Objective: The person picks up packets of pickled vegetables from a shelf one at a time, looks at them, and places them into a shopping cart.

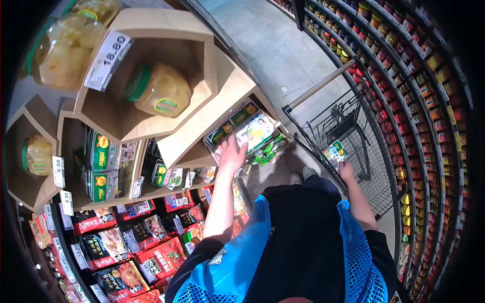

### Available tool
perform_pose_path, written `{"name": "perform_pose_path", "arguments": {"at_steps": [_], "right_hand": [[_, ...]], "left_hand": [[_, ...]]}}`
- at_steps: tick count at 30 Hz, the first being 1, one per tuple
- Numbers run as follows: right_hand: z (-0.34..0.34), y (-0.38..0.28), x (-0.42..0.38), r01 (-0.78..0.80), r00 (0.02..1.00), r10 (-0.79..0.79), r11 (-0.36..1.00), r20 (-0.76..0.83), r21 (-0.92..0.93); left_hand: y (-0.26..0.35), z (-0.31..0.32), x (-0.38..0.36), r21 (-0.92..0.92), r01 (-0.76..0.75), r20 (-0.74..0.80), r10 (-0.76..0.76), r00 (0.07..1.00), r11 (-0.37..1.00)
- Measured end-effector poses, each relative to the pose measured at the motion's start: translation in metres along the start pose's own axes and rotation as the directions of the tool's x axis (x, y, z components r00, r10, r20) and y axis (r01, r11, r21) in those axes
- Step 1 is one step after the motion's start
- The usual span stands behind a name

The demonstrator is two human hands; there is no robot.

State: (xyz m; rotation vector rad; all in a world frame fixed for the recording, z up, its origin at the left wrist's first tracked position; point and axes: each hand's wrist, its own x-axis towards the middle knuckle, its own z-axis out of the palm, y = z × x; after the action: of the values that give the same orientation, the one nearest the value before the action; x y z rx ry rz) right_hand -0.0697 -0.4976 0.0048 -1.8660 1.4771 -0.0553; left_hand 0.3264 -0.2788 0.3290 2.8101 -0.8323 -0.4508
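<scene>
At the far left, a squat clear jar with a green lid and pale yellow contents sits in a wooden compartment. Beside it, upright green-and-white printed packets stand close together. Above them, a honeycomb-shaped pale wood compartment carries a white paper price tag reading 18.80 and holds a tilted, green-lidded jar of pale fruit-like pieces. Below, red and black food pouches fill a sloping display.

The person's left hand reaches into a lower wooden compartment, thumb and fingers apart, touching a white-and-green flat printed packet; whether its grip has closed on that packet cannot be told. Bright green leafy-print packets lie just beside it.

In the middle, the person wears a blue mesh-sided vest over black clothing, with pale shoes on the floor.

Farther right, the right hand has its grip closed on a small green-and-white packet, held by the near side of a black wire shopping cart. At the far right, curved-looking shelves hold rows of jars.
</scene>
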Motion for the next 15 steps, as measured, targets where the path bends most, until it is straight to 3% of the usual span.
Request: {"name": "perform_pose_path", "arguments": {"at_steps": [3,4,6,8,9,13,15], "right_hand": [[-0.014,-0.038,-0.022,0.017,0.999,-0.018,0.999,-0.045,-0.035],[-0.008,-0.041,-0.028,0.055,0.997,-0.053,0.998,-0.059,0.031],[-0.018,-0.054,-0.045,-0.054,0.997,0.053,0.998,-0.055,-0.014],[-0.018,-0.056,-0.045,-0.087,0.993,0.085,0.996,-0.087,-0.02],[-0.015,-0.053,-0.04,-0.112,0.993,0.111,0.993,-0.049,-0.019],[-0.005,-0.041,-0.026,-0.094,0.995,0.094,0.996,-0.044,0.004],[-0.003,-0.04,-0.024,-0.12,0.993,0.12,0.993,-0.016,-0.01]], "left_hand": [[-0.028,0.007,0.005,-0.06,-0.041,-0.026,0.039,0.999,0.997],[-0.034,0.011,0.005,-0.086,-0.049,-0.026,0.047,0.999,0.995],[-0.04,0.021,0.006,-0.08,-0.093,-0.201,0.076,0.977,0.992],[-0.037,0.016,0.003,-0.087,-0.078,-0.239,0.055,0.969,0.993],[-0.037,0.015,0.006,-0.067,-0.012,-0.16,0.001,0.987,0.998],[-0.021,0.004,0.003,-0.097,0.069,-0.146,-0.083,0.986,0.993],[-0.03,0.009,0.005,-0.189,-0.031,-0.266,-0.02,0.964,0.982]]}}
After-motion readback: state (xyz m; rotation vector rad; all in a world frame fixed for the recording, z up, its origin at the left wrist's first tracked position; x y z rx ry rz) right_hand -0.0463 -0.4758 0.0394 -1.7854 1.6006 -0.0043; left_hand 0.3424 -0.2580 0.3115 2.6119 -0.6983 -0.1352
